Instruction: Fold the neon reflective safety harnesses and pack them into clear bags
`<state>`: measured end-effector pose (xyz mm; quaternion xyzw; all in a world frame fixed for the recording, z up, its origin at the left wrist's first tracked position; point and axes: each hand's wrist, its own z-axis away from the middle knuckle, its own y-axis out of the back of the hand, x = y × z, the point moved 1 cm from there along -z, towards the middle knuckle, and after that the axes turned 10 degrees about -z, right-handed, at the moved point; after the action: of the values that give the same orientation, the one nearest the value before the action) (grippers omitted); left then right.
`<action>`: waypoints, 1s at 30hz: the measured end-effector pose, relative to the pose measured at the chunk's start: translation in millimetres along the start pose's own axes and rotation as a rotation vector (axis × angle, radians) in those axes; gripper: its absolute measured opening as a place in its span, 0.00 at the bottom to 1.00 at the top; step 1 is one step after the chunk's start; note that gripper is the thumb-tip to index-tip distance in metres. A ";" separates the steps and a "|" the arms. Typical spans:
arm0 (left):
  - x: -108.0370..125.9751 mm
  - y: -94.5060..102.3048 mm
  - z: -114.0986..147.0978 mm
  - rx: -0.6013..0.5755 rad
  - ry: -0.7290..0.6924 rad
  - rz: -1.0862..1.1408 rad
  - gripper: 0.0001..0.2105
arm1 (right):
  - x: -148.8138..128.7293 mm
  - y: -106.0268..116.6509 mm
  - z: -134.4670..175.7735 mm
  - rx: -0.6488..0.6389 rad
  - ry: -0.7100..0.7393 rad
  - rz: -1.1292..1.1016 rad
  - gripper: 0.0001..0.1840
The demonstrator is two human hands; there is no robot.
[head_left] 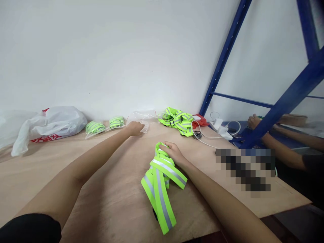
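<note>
My right hand (pixel 172 152) grips the top of a yellow-green reflective strap (pixel 160 179) with silver stripes. Its loops are bunched in the fingers, and loose ends hang down over the wooden table, with a bit of black showing low on the left. My left hand (pixel 136 128) is stretched out toward the wall, its fingers closed on a clear plastic bag (pixel 146 127); the fingertips are partly hidden. Just left of that hand lie two clear packets of folded reflective straps (pixel 95 127). More loose reflective straps with black buckles (pixel 177 120) lie heaped at the back.
A white plastic bag with red print (pixel 60 121) rests at the back left. White cables and a power strip (pixel 222 130) lie right of the strap heap, near a red bag (pixel 202 122). A blue metal frame (pixel 220 60) rises there. Another person's hands (pixel 253 121) work beyond it.
</note>
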<state>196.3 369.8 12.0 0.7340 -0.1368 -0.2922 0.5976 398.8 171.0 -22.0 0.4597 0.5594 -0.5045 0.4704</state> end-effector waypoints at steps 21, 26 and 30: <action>46.0 80.8 146.5 0.077 -0.052 0.882 0.11 | -29.6 52.8 -8.6 0.277 0.448 0.255 0.23; 11.8 113.6 165.3 0.292 0.115 0.933 0.13 | -56.1 46.0 4.9 0.247 0.862 0.824 0.12; 10.2 139.6 178.0 0.345 0.049 1.252 0.15 | -75.0 28.8 6.0 0.327 1.041 1.056 0.11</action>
<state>119.6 187.6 122.5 0.6076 -0.5700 0.1543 0.5312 437.8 164.0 48.2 0.9091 0.3327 -0.0067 0.2505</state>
